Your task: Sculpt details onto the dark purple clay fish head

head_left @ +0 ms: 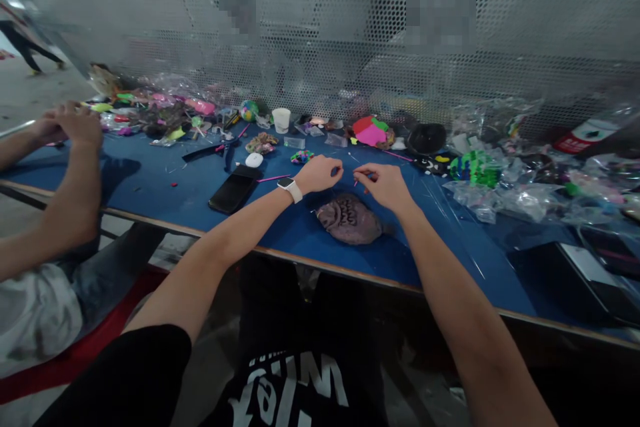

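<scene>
A grey-brown fish shape (pixel 367 223), apparently of modelling clay with dark curved markings on its side, lies on the blue tabletop in front of me. Just beyond its upper left edge is my left hand (pixel 320 175), with a white-banded watch (pixel 291 188) on the wrist. Thumb and fingers of that hand are pinched together, and anything between them is too small to make out. Facing it from the right, my right hand (pixel 384 185) pinches a thin pink-purple stick (pixel 355 183), mostly covered by the fingers. Both hands hover above the fish, apart from each other.
A black phone (pixel 235 188) and a white round case (pixel 254 160) lie left of my left hand. Behind stand a paper cup (pixel 281 120), colourful clay lumps (pixel 371 131) and plastic wrappers (pixel 475 197). Another person's hands (pixel 75 123) are at far left. A perforated metal panel (pixel 320 27) backs the table.
</scene>
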{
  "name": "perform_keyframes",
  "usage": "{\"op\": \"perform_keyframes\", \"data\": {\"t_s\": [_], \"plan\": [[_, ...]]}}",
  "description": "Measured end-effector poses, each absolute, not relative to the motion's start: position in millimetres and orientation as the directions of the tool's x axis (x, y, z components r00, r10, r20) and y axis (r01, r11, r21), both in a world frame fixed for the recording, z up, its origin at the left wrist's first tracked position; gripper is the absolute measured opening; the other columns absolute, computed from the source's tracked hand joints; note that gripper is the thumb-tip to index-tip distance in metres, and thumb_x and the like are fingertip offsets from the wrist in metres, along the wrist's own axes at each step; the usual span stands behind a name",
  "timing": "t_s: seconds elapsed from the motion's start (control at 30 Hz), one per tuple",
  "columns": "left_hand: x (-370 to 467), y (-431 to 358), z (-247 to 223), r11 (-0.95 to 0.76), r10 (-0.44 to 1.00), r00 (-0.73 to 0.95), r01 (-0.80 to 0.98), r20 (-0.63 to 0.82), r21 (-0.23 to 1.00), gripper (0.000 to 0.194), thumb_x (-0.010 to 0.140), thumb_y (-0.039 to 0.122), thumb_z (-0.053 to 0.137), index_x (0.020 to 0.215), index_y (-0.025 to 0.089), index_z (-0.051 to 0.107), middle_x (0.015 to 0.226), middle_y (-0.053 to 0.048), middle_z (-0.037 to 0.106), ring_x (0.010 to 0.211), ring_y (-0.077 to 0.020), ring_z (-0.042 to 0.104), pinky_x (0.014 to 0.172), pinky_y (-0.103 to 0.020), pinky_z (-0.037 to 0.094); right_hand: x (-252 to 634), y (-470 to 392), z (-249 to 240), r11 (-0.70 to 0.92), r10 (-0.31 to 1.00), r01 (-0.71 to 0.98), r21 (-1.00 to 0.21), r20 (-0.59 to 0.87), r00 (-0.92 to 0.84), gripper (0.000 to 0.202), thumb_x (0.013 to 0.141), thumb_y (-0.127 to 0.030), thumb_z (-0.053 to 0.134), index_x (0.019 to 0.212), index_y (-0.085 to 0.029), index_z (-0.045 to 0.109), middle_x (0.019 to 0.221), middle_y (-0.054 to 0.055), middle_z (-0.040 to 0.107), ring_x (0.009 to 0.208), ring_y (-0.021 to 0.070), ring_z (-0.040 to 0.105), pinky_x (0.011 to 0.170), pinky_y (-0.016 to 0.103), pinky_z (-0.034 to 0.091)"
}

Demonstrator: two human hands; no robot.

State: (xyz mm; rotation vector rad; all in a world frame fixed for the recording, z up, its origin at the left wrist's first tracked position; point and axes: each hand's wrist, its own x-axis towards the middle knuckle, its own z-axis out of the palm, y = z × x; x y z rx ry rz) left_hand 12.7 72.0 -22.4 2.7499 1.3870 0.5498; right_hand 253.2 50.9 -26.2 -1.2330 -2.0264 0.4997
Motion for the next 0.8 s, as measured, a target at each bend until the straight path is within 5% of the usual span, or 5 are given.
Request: {"op": "perform_keyframes", "data": {"t_s": [0.57,0.8], "plan": [[16.3,67.6,-28.8,-0.563,0.817,0.528,0.818,0.232,0.119,0.027,0.111,0.034,0.060,0.115,0.019,0.082,0.103,-0.014,0.087,0.098,-0.0323,0.081,0.077,-0.037,0.051,256.3,52.8,-28.5,0.466,0.884,0.649,-0.601,0.340,-0.320,0.025,0.092,-0.045,0.087,0.106,-0.025,0.091,0.098,0.007,0.092,0.074,0.0274,0.080,0.074,0.040,0.062],[6.9,77.3,-32.1,-0.686,0.720,0.622,0.706,0.308,0.175,0.043,0.103,0.010,0.050,0.137,0.017,0.077,0.131,-0.014,0.083,0.119,-0.0286,0.079,0.103,-0.039,0.057,255.5,49.6,-25.6,0.471,0.882,0.656,-0.590,0.334,-0.332,0.023,0.095,-0.044,0.084,0.106,-0.025,0.091,0.096,0.007,0.091,0.075,0.0283,0.081,0.075,0.041,0.063]]}}
